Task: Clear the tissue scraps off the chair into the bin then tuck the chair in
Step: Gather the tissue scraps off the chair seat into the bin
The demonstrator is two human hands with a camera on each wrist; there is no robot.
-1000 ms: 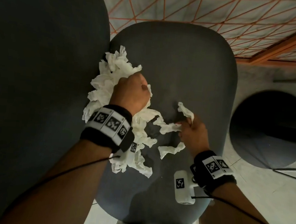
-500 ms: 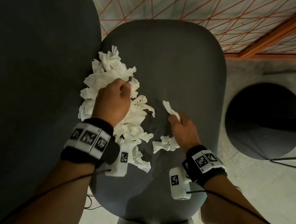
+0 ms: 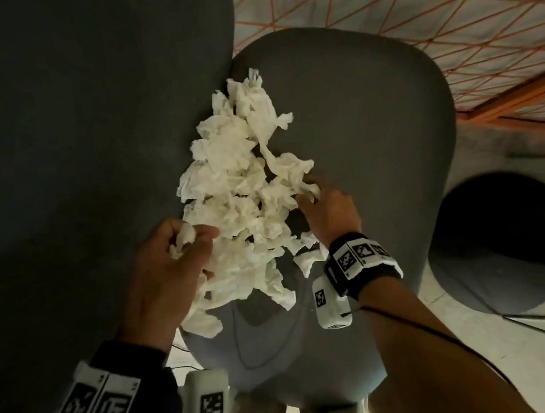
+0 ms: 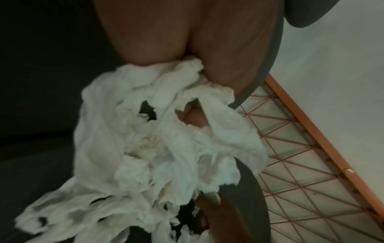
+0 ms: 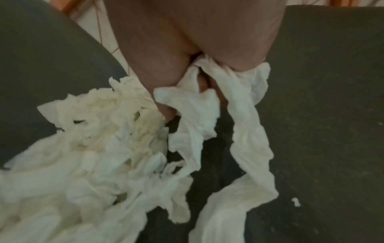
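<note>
A dark grey chair seat (image 3: 356,121) is seen from above, with a dark backrest (image 3: 89,122) along its left side. A dark round bin (image 3: 500,241) stands on the pale floor, well to the right of both hands. A large heap of white tissue scraps (image 3: 233,189) is bunched on the seat against the backrest, lying between the two hands and reaching beyond both of them.

The left hand (image 3: 165,272) is placed at the near left edge of the heap, fingers curled, with a wad of tissue pinched between thumb and fingers; in the left wrist view tissue (image 4: 166,131) is seen gripped and trailing out from the palm. The right hand (image 3: 330,212) is placed at the heap's right edge, with strips pinched in its curled fingers; in the right wrist view two strips (image 5: 245,131) hang from the grip onto the seat.

Black-and-white square markers are shown on both wristbands (image 3: 362,258); no readable writing is made out.
</note>
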